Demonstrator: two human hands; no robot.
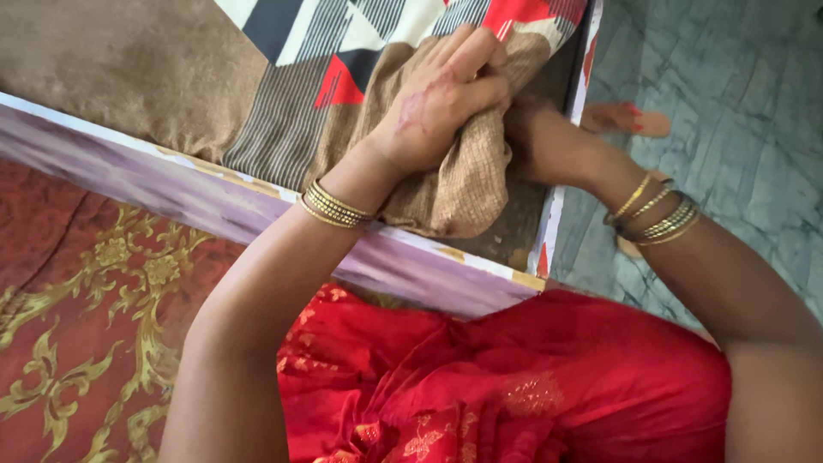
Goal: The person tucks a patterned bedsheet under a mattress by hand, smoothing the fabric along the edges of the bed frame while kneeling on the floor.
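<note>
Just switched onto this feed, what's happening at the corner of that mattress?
A person in red clothing is working at a bed corner. The left hand grips a bunched brown woven cloth over the corner of the mattress. The right hand reaches under it, mostly hidden. A patterned red, white and navy sheet lies behind. Gold bangles circle both wrists.

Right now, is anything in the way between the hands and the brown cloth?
No. The left hand already grips the brown cloth at the mattress corner. The right hand is tucked against the same cloth, partly hidden in shadow, with nothing visible between.
</note>
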